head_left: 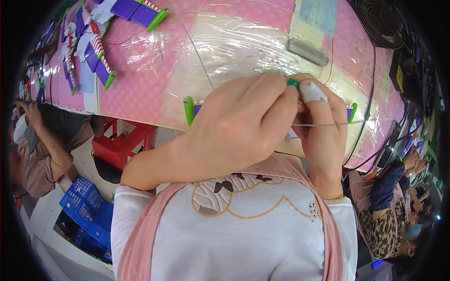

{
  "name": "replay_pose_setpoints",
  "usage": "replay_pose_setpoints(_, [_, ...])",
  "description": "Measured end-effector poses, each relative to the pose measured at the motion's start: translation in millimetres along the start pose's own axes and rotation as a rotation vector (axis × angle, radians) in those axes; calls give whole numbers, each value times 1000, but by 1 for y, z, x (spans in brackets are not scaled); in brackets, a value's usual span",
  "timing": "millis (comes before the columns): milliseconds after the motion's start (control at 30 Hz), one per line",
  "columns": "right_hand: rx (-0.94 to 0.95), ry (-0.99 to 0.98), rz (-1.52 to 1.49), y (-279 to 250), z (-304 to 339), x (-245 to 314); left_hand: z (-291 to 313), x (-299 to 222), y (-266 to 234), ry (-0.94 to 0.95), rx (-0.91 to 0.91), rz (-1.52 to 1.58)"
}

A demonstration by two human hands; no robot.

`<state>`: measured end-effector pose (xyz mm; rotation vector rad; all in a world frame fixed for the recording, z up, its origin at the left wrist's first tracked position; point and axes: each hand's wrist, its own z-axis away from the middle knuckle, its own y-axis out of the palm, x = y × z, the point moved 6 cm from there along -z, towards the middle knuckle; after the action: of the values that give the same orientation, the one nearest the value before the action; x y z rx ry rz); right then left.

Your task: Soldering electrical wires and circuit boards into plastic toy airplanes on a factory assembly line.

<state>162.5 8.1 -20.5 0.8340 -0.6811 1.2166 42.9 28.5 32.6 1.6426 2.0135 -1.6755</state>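
Observation:
Both hands meet over the table's near edge, their fingers pinched together around a small green part (293, 82). My left hand (243, 117) is closed, its fingertips against the part; its back hides most of what lies below. Curled in from the other side, my right hand (326, 124) is closed too, with white tape (313, 92) wrapped round one finger. Behind my hands is a purple wing-shaped toy piece with a green end (189, 110) showing at the left and another green tip (353, 112) at the right. Its middle is hidden. A thin wire (328, 125) crosses my right hand.
Several purple wing pieces (98, 65) with striped edges and green tips lie at the far left. A grey bar (307, 51) rests on the plastic-covered pink table (136, 84). A round black fan grille (379, 23) stands far right. People sit at both sides; a red stool (117, 147) is at left.

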Motion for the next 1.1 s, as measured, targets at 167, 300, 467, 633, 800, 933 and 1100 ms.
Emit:
replay_pose_setpoints(167, [-257, -616, 759, -39, 6, 29, -1, 18, 6, -275, 92, 296])
replay_pose_setpoints(300, [-300, -557, 929, -70, -6, 22, 2, 30, 16, -582, 144, 457])
replay_pose_setpoints(467, [-439, -477, 617, -78, -6, 4, 9, 39, 18, -708, -81, 550])
replay_pose_setpoints(633, [-320, -198, 427, -92, -7, -4, 5, 35, 14, -717, -67, 565])
replay_pose_setpoints(800, [-167, -190, -24, -84, -4, -8, 3, 27, 17, -707, -23, 524])
replay_pose_setpoints(933, [-268, -540, -44, -49, 14, 24, 8, 32, 22, -793, -96, 734])
replay_pose_setpoints(1100, [-187, -424, 349, -32, 20, 32, 7, 32, 19, -778, -212, 810])
